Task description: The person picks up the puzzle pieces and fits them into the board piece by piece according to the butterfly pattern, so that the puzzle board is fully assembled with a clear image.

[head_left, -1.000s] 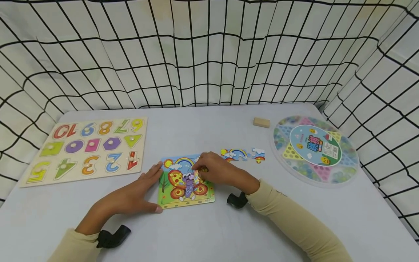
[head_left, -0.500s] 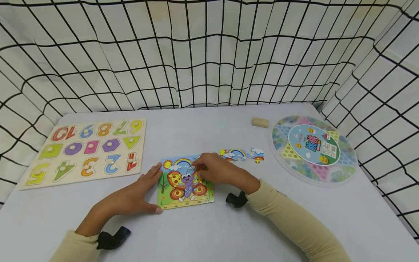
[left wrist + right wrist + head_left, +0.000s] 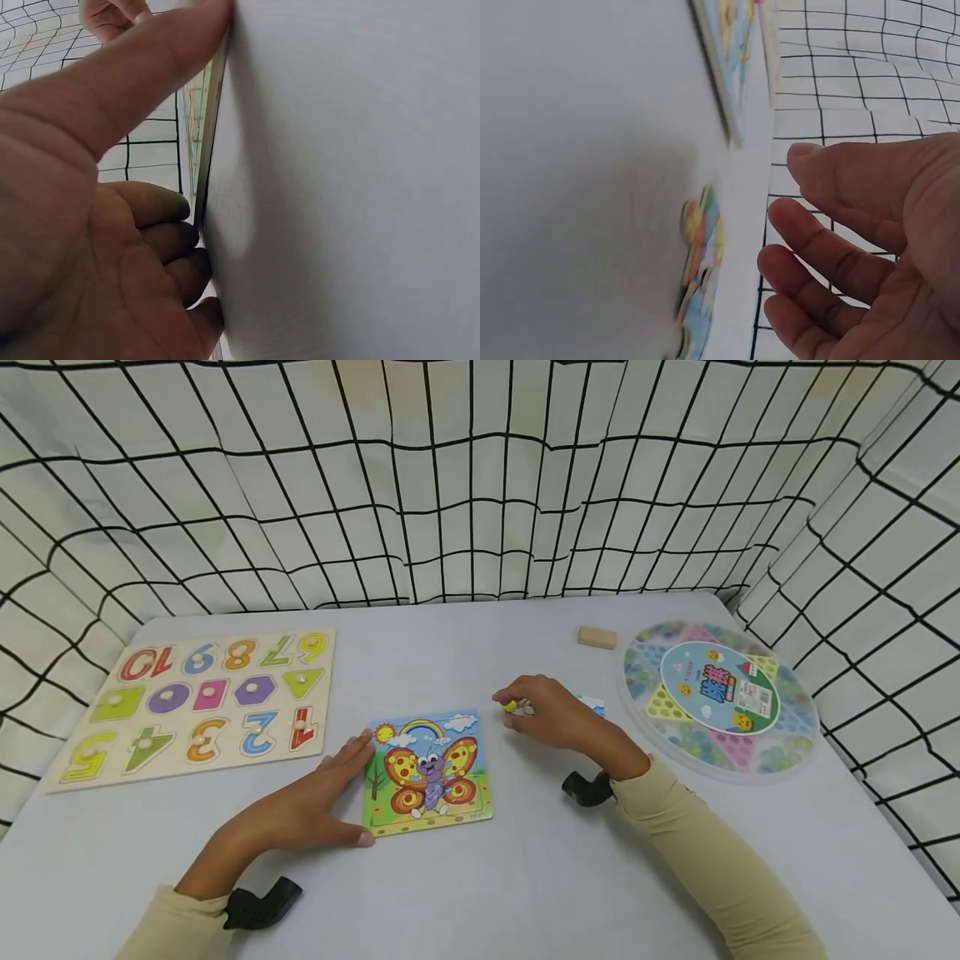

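A butterfly jigsaw puzzle (image 3: 430, 772) lies flat on the white table, its picture filling the board. My left hand (image 3: 315, 802) rests along its left side, fingers at the upper edge and thumb at the lower left corner; in the left wrist view the thumb (image 3: 150, 71) and fingertips touch the board's edge. To the right of the puzzle, my right hand (image 3: 551, 714) hovers over loose puzzle pieces (image 3: 701, 247), partly covering them in the head view. In the right wrist view its fingers are loosely bent and apart from the pieces, holding nothing.
On the left lies a wooden number-and-shape board (image 3: 179, 731). A small wooden block (image 3: 597, 637) sits at the back right, near a round board-game case (image 3: 720, 693). Black netting (image 3: 472, 514) on white cloth surrounds the table's back and sides.
My right hand has left the puzzle's upper right part and moved right, over the loose pieces. The butterfly's right wing is uncovered now. The left hand has stayed in place.
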Motion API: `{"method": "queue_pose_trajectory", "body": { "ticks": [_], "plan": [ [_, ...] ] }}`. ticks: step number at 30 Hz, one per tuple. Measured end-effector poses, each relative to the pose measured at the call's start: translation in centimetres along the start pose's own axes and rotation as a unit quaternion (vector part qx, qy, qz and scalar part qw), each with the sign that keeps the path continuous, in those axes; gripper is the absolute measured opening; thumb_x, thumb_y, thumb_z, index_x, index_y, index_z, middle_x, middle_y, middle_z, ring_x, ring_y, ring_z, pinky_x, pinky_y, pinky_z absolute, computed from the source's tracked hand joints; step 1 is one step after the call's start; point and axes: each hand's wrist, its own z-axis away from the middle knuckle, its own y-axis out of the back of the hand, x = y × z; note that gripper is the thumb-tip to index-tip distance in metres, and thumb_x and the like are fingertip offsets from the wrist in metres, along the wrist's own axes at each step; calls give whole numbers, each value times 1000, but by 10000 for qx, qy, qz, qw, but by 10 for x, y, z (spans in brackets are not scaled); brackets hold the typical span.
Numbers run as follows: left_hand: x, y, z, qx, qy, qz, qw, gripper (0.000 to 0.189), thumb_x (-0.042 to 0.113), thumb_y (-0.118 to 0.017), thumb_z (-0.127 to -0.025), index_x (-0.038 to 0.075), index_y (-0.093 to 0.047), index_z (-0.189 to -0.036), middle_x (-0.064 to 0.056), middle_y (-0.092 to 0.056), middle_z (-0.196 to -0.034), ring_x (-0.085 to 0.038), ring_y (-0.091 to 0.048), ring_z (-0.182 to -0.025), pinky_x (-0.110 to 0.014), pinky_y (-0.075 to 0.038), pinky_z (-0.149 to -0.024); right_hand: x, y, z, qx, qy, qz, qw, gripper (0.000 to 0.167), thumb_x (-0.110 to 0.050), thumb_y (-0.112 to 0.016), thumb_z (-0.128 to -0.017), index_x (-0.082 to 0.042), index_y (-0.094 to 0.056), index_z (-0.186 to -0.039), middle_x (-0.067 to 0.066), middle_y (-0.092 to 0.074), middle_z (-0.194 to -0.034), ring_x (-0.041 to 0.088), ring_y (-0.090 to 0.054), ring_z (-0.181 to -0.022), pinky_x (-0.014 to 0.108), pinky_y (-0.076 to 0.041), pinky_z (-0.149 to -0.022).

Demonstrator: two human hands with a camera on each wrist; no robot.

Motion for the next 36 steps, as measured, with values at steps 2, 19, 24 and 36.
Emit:
{"method": "queue_pose_trajectory", "body": {
  "ticks": [2, 19, 24, 36],
  "plan": [
    [0, 0, 1, 6, 41, 15, 10000, 113, 46, -83, -73, 4, -19, -155, -10, -3, -163, -36, -4, -147, -57, -11, -114, 6, 1, 1, -47, -46, 9, 10000, 34, -5, -68, -90, 1, -65, -123, 10, -66, -118, 26, -58, -103, 37, -48, -88],
    [-7, -6, 4, 74, 10, 91, 9999, 111, 49, -82, -72, 5, -22, -155, -8, -4, -163, -34, -4, -147, -57, -11, -114, 21, -7, -7, -131, -406, 351, 9985, 46, -1, -73, -85, 1, -60, -129, 11, -64, -110, 26, -55, -106, 40, -45, -96],
    [-2, -3, 1, 47, -44, 108, 9999, 112, 47, -83, -72, 2, -21, -154, -10, -4, -163, -35, -3, -147, -56, -10, -115, 18, -5, -5, -101, -411, 770, 9961, 47, -4, -76, -83, -3, -60, -127, 9, -59, -107, 28, -51, -104, 46, -41, -93],
    [0, 1, 1, 28, 2, 82, 10000, 113, 46, -84, -72, 2, -20, -154, -10, -4, -163, -35, -3, -147, -56, -10, -115, 25, -3, -4, 234, -194, -169, 9994, 31, 5, -64, -89, -3, -65, -119, 10, -53, -107, 20, -54, -92, 30, -50, -79]
  ]
}}
